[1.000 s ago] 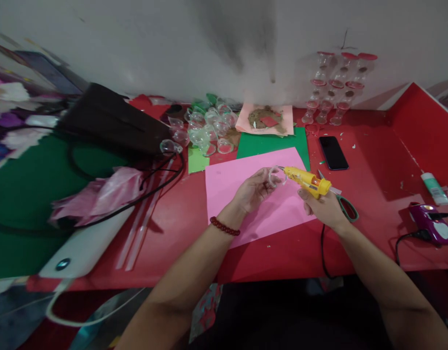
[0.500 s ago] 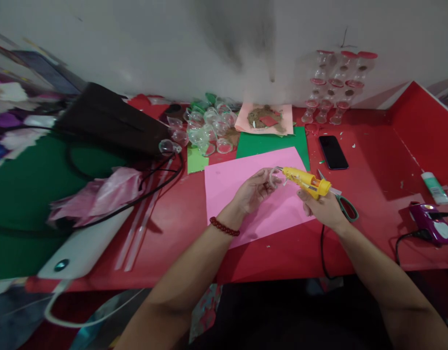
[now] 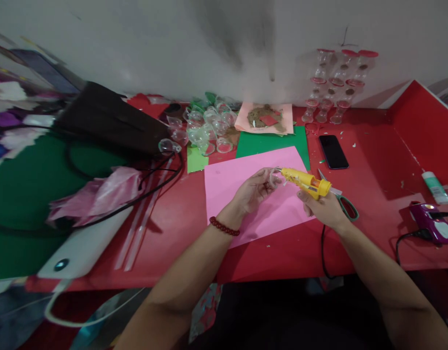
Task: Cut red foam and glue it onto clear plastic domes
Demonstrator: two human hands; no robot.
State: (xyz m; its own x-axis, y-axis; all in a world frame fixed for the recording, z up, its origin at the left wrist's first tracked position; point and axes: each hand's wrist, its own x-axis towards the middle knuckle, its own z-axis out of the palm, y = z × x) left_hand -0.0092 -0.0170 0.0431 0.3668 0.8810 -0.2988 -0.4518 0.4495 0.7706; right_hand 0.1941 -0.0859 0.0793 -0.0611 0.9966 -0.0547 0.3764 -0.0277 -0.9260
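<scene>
My left hand (image 3: 256,190) pinches a small clear plastic cup piece (image 3: 273,179) by its edge, above the pink sheet (image 3: 224,194). My right hand (image 3: 323,206) is wrapped round the handle of a yellow glue gun (image 3: 304,181). The gun points left, and its nozzle is at the rim of the plastic piece; whether they touch I cannot tell. A dark cord runs down from the gun below my right hand. Green-handled scissors (image 3: 348,208) lie partly hidden behind my right hand.
Clear plastic pieces (image 3: 213,126) are heaped at the back, beside a peach sheet (image 3: 242,121) bearing brown material. Joined plastic pieces (image 3: 324,85) stand against the wall. A phone (image 3: 334,151), a glue tube (image 3: 436,187) and a purple power strip (image 3: 433,223) lie rightward; clear strips (image 3: 146,221) lie left.
The glue gun has shifted very slightly left along the rim of the plastic piece. Both hands keep their grips, and the rest looks the same.
</scene>
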